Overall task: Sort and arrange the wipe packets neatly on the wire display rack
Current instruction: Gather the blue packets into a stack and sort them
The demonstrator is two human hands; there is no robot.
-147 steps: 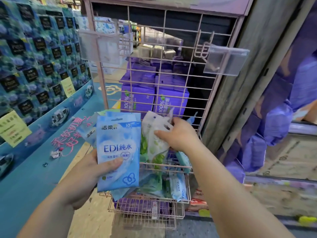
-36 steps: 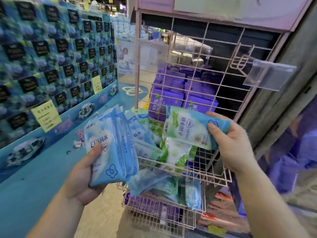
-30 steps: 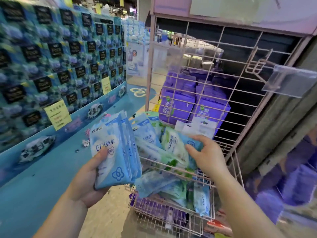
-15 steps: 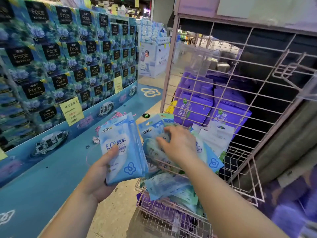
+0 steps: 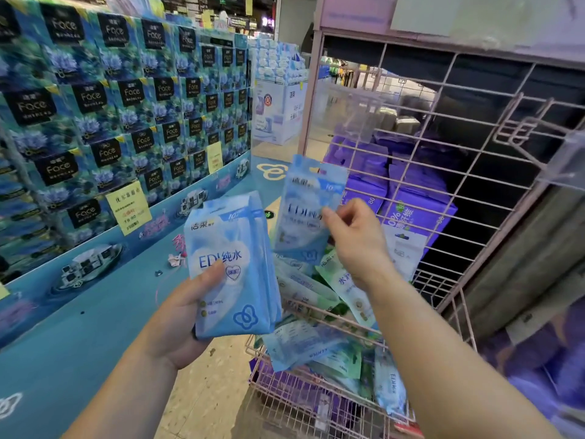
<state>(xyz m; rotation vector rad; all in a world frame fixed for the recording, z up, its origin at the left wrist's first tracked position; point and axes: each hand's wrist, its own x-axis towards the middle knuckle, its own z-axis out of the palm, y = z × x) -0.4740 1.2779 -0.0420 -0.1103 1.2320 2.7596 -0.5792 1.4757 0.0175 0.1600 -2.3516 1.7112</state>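
My left hand (image 5: 186, 315) grips an upright stack of blue wipe packets (image 5: 231, 267), thumb across the front one. My right hand (image 5: 354, 245) pinches a single blue wipe packet (image 5: 305, 210) and holds it up in the air beside the stack, above the rack. The pink wire display rack (image 5: 449, 191) stands to the right. Its wire basket (image 5: 316, 403) holds a loose jumble of blue and green wipe packets (image 5: 342, 286); my right forearm hides part of them.
A wall of blue tissue packs (image 5: 120, 115) with a yellow price tag (image 5: 128, 208) fills the left side, above a blue platform (image 5: 63, 343). Purple boxes (image 5: 414, 210) sit behind the rack's grid. A clear tag holder (image 5: 560, 160) sticks out at the right.
My right hand has lifted one blue packet out of the basket pile and raised it beside the stack. The left hand's stack has stayed put. The view has swung left.
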